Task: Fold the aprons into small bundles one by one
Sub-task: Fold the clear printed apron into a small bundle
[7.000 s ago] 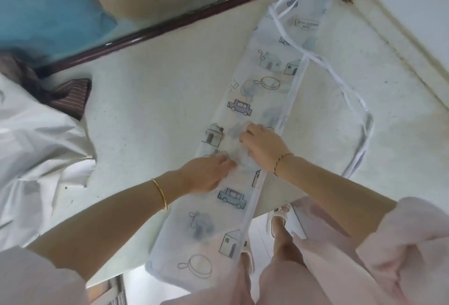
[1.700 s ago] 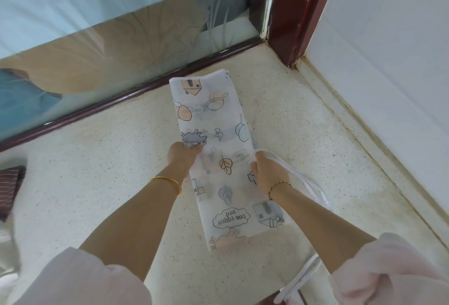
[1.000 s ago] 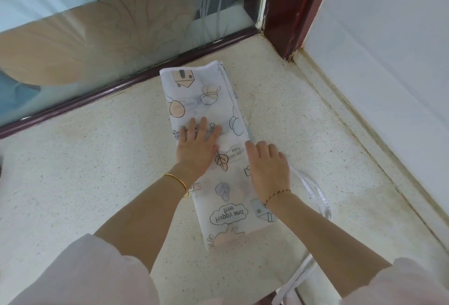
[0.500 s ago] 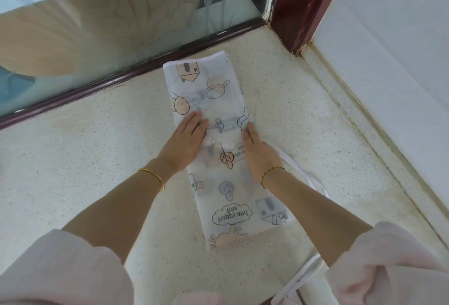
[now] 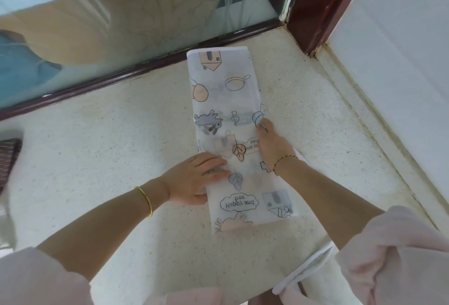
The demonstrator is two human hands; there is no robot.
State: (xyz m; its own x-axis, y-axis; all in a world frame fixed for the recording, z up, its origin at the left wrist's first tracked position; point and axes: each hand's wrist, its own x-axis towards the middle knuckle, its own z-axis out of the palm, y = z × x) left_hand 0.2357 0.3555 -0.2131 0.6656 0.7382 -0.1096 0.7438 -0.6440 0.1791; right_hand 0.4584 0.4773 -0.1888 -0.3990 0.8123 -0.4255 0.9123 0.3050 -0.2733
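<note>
A white apron (image 5: pixel 228 100) printed with cartoon houses, pans and leaves lies folded into a long narrow strip on the speckled counter (image 5: pixel 121 139). My left hand (image 5: pixel 196 180) lies flat across the strip's left edge near its middle, fingers straight. My right hand (image 5: pixel 271 145) rests on the strip's right edge a little farther away, fingers stretched forward along the edge. White apron straps (image 5: pixel 303 273) trail out from under my right forearm toward the counter's near edge.
A dark red frame (image 5: pixel 145 69) with frosted glass runs along the counter's far side and meets a red post (image 5: pixel 315 8) in the corner. A white wall (image 5: pixel 401 61) borders the right. A striped dark cloth (image 5: pixel 9 156) lies at the far left.
The apron went from a long strip to a shorter folded one. In the last half second my left hand slid back toward me along the left edge; my right hand stayed on the right edge.
</note>
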